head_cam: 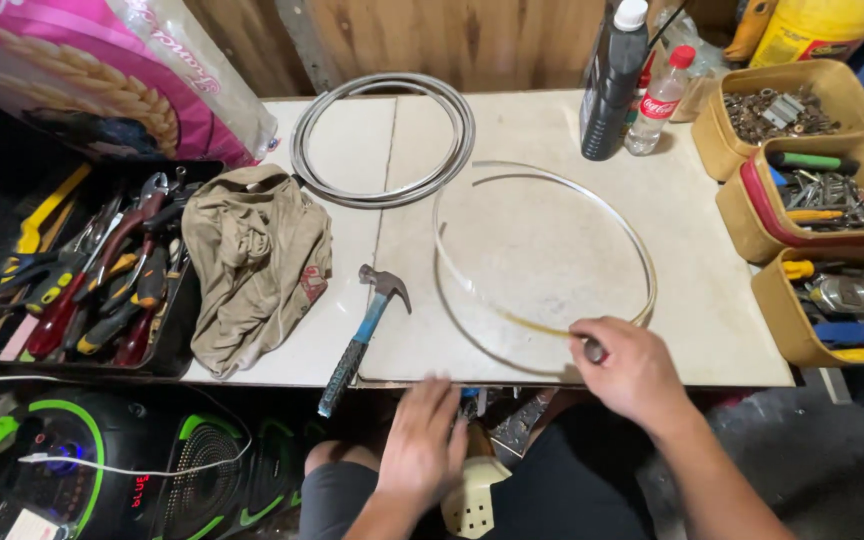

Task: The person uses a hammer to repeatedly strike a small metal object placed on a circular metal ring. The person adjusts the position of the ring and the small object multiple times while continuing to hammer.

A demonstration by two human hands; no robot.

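A thin metal hoop [512, 178] lies flat on the white table top [532, 250], right of centre. My right hand [632, 370] rests on the hoop's near edge, fingers closed on the strip and a small dark piece. My left hand [422, 440] is blurred, just below the table's front edge, fingers spread and holding nothing. A hammer [364, 335] with a blue and black handle lies to the left of the hoop, its handle sticking out over the edge.
A coil of grey cable [384, 140] lies at the back. A crumpled beige cloth [257, 265] and a black tray of hand tools [92, 280] sit on the left. Two bottles [632, 85] and tan bins of hardware [812, 190] stand on the right. A speaker [102, 470] sits below.
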